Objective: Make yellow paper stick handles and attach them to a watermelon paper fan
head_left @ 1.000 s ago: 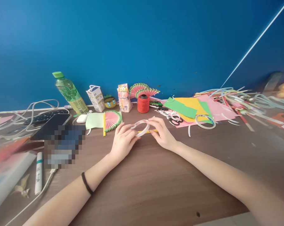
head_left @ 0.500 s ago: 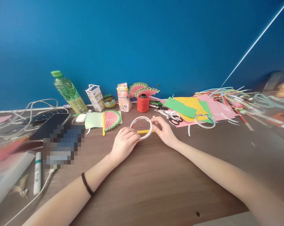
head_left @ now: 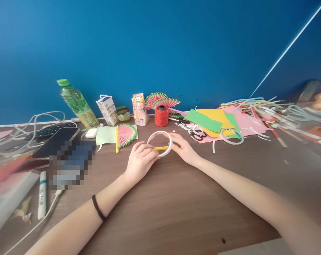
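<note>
A thin white tape ring (head_left: 167, 137) stands on edge on the brown table (head_left: 176, 205), tilted toward me. My left hand (head_left: 139, 160) pinches its lower left rim, fingers curled. Fingers of my right hand (head_left: 183, 148) close on the ring's right side. A yellow stick (head_left: 161, 148) lies flat on the table behind the ring, between the two hands. A black band sits on my left wrist.
A pink paper fan (head_left: 125, 135), red thread spool (head_left: 161, 116), two small cartons (head_left: 140, 109), a green-capped bottle (head_left: 75, 103), scissors (head_left: 197, 134), coloured paper (head_left: 216, 121), a second tape ring (head_left: 231, 136) and paper strips line the back. Phone, cables and a glue stick (head_left: 42, 194) lie left.
The ring has gone from lying nearly flat between my hands to standing upright. My right hand has closed in on its right rim. My left hand has hardly shifted.
</note>
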`<state>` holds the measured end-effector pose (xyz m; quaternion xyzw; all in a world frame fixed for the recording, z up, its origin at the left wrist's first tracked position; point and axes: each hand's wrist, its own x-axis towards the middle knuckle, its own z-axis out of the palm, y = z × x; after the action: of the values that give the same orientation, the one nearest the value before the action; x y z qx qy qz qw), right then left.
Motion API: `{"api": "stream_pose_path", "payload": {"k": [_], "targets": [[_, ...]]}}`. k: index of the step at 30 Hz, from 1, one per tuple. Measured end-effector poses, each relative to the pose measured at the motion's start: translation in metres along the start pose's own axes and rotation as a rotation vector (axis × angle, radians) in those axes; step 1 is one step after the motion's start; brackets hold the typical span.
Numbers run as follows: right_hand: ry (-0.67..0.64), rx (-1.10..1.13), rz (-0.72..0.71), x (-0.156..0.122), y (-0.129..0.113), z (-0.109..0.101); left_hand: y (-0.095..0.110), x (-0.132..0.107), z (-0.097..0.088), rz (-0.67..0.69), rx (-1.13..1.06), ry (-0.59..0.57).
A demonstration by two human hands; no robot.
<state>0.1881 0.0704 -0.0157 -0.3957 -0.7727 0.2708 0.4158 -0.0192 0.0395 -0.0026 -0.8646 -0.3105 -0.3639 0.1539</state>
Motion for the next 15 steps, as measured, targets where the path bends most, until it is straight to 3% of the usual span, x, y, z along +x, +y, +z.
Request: {"api": "stream_pose_path", "payload": {"k": [3, 5, 10, 15], "targets": [[0.239, -0.066, 0.209, 0.002, 0.013, 0.001, -0.003, -0.001, 0.0, -0.106, 0.015, 0.017], [0.319, -0.092, 0.265, 0.003, 0.022, 0.001, -0.005, -0.002, 0.001, -0.169, 0.027, 0.03], [0.35, -0.109, 0.216, 0.004, 0.036, 0.003, -0.008, -0.004, 0.002, -0.262, 0.042, 0.015], [0.409, -0.062, 0.196, 0.004, 0.034, -0.001, -0.007, -0.003, 0.001, -0.287, 0.042, 0.002]]}}
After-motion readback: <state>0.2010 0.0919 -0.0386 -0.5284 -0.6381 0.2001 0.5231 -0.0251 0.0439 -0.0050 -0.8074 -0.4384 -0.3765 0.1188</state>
